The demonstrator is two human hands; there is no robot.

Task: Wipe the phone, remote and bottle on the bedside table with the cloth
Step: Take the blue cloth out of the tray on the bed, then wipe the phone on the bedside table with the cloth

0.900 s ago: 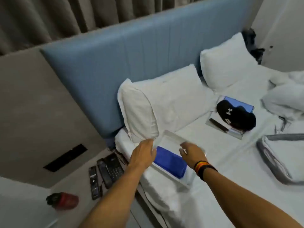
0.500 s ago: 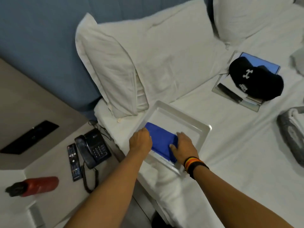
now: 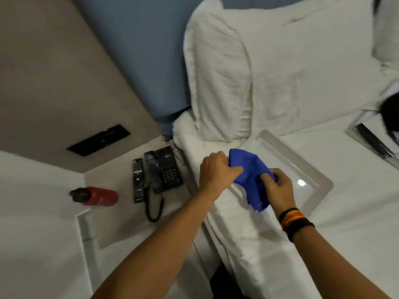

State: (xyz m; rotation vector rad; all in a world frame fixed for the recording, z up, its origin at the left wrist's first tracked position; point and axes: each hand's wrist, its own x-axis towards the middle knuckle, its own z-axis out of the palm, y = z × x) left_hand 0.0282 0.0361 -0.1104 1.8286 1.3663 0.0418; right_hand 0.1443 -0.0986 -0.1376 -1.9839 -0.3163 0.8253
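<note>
A blue cloth (image 3: 248, 169) hangs between both hands, lifted off the white tray (image 3: 311, 169) on the bed. My left hand (image 3: 214, 171) grips its left edge and my right hand (image 3: 277, 188) pinches its right side. On the bedside table (image 3: 121, 221) to the left lie a black corded phone (image 3: 165, 169), a black remote (image 3: 138, 180) beside it, and a red bottle (image 3: 97, 196) with a black cap on its side. Both hands are to the right of the table, over the bed's edge.
A large white pillow (image 3: 259, 72) leans on the blue headboard (image 3: 138, 50) behind the tray. The phone's coiled cord (image 3: 153, 209) loops toward the table's front. A black cap (image 3: 390, 113) and a book (image 3: 367, 134) lie at the right edge.
Both hands closed on the blue cloth and raised it from the tray, so it now hangs crumpled. The view tilted down and left toward the bedside table.
</note>
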